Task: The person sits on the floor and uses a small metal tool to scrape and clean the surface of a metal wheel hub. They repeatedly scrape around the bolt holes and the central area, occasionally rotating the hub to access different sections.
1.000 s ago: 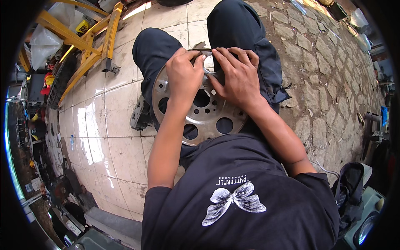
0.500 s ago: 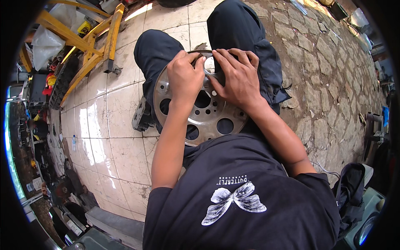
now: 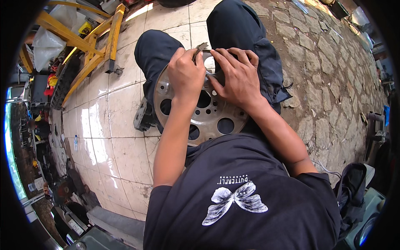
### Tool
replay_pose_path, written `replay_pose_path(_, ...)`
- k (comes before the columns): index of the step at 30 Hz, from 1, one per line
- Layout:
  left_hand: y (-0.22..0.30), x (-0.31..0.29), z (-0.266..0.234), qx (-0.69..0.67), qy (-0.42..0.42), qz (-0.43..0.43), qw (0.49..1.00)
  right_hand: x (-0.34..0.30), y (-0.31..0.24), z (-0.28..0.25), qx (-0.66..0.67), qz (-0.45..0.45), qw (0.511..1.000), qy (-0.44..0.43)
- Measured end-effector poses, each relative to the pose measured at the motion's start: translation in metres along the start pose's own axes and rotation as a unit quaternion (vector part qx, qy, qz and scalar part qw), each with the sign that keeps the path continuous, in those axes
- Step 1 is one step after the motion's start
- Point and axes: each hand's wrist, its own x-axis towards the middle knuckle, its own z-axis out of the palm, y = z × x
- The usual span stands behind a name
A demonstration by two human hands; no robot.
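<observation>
A round grey metal disc (image 3: 205, 132) rests on my lap, pierced by large round holes and a ring of small holes about its centre. My left hand (image 3: 186, 74) is closed at the disc's far edge, pinching a dark brownish, bent scrap that looks like sandpaper (image 3: 202, 46). Its fingertips are partly hidden behind the hand. My right hand (image 3: 241, 81) grips the far right part of the disc, fingers over the rim and thumb by a large hole. The two hands are close together, with one hole between them.
A yellow metal frame (image 3: 111, 43) stands on the tiled floor (image 3: 98, 121) at the far left, beside a dark tyre (image 3: 66, 81). Rough stone paving (image 3: 321, 79) lies on the right. A small clear bottle (image 3: 76, 142) is on the left tiles. A dark bag (image 3: 352, 193) lies at right.
My left hand has turned slightly, and the dark scrap in its fingers now sticks up beyond the disc's far rim. My right hand and the disc have hardly moved.
</observation>
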Motion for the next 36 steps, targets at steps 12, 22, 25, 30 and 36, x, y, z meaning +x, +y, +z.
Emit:
replay_pose_path(12,-0.001,0.003,0.005,-0.004,-0.005,-0.005,1.0,0.001,0.0,-0.001,0.004,0.0,1.0,-0.005)
replay_pose_path(22,-0.006,-0.002,0.004,0.001,0.02,0.006,1.0,0.001,-0.001,-0.001,0.004,-0.003,1.0,-0.009)
replay_pose_path(25,-0.01,-0.001,0.009,-0.018,0.029,0.012,0.999,0.001,0.001,0.002,0.008,-0.001,1.0,-0.004)
replay_pose_path(30,-0.004,-0.022,-0.003,-0.047,0.008,0.003,0.999,-0.002,0.0,0.0,-0.001,0.0,1.0,-0.012)
replay_pose_path(36,-0.008,0.002,0.008,-0.03,0.021,0.003,0.999,0.002,-0.001,-0.002,-0.002,0.003,1.0,-0.019)
